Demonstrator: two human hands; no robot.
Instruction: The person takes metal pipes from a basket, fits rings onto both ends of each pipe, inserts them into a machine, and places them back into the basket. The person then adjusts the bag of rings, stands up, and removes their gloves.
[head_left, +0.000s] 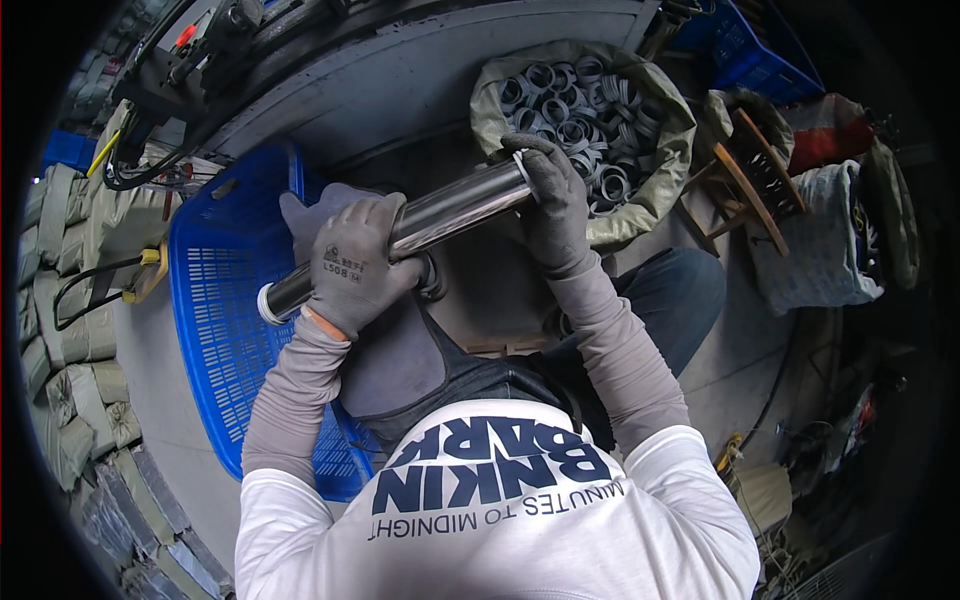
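A shiny metal tube point(460, 208) lies slantwise across my lap, its right end higher in the picture. My left hand point(358, 262), in a grey glove, is wrapped round it towards its left end. A pale ring point(266, 304) sits on that left end, over the blue basket point(185, 262). Also gloved in grey, my right hand point(552, 200) grips the right end, where a thin white rim shows. Its palm side and part of the fingers are hidden from view. Beneath the tube a grey pad point(395, 370) covers my left thigh.
An open woven sack point(484, 92) full of grey rings point(575, 135) stands ahead to the right. Beyond it are a wooden stool point(745, 180) on its side, a white sack point(815, 240) and a blue crate point(765, 60). Wrapped bundles point(85, 410) are stacked at left; machinery point(215, 70) stands ahead.
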